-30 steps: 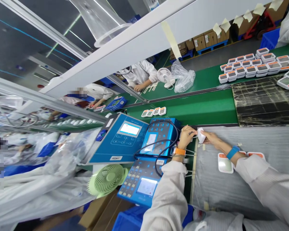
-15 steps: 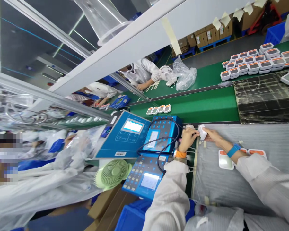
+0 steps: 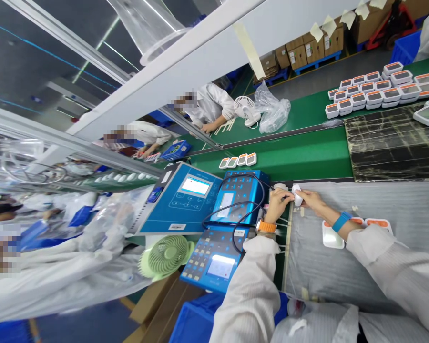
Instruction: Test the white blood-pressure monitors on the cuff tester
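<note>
My right hand (image 3: 310,199) grips a small white device (image 3: 297,195), turned edge-on, above the left edge of the grey-covered work mat (image 3: 307,267). Close by on the left, my left hand (image 3: 279,204) has thumb and fingers pinched together at the device's edge; whatever lies between them is too small to make out. Under my right forearm lies a white device with a screen and an orange strip (image 3: 332,237), and another orange-and-white device (image 3: 379,224) sits beside it. Blue keypad testers (image 3: 241,202) with dark cables stand left of my left hand.
A larger blue instrument (image 3: 180,200) and a green fan (image 3: 168,256) stand at left. Four-sided white devices (image 3: 238,161) line the green conveyor (image 3: 307,157). Stacked devices (image 3: 375,95) and a black taped board (image 3: 393,143) are at right. Co-workers (image 3: 210,107) sit across.
Both hands stay close together at the white device, which appears slightly more upright and narrower. The whole view has shifted a little.
</note>
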`<state>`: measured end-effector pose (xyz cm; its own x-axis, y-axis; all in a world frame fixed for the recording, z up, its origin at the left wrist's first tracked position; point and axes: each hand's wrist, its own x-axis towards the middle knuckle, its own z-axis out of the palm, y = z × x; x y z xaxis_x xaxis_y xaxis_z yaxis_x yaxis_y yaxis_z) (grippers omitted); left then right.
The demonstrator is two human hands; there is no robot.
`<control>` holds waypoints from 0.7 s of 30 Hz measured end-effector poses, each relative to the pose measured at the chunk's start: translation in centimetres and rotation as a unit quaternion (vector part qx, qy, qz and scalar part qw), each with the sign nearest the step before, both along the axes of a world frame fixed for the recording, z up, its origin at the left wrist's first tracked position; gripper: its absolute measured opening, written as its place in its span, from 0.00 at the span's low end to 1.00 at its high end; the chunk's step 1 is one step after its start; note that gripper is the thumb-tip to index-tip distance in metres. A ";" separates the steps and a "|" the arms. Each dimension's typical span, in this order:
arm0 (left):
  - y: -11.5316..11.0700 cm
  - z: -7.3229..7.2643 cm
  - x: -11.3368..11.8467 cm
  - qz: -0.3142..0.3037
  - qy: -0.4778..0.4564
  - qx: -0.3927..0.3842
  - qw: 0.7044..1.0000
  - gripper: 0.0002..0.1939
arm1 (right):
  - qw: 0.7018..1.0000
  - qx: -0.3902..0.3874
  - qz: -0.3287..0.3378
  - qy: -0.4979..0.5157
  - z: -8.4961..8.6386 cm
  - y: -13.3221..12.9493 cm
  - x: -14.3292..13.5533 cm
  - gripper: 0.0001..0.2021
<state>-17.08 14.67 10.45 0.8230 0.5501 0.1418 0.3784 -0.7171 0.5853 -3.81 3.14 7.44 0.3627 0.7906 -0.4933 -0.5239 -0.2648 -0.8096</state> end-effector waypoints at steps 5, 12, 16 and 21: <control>-0.1 1.1 0.1 0.002 0.032 0.008 0.999 0.09 | 0.999 -0.001 -0.013 -0.030 0.0 0.3 -0.6 0.21; -0.4 3.1 0.9 -0.042 0.154 0.095 0.983 0.37 | 0.882 0.010 0.114 -0.458 0.6 -4.1 -1.0 0.33; -0.2 2.7 1.5 -0.039 0.204 0.067 0.976 0.39 | 0.739 -0.045 0.159 -0.653 0.3 -11.7 -0.2 0.19; -1.5 3.0 0.1 0.005 0.222 0.108 0.969 0.49 | 0.659 -0.051 0.182 -0.728 -0.7 -18.0 -0.8 0.34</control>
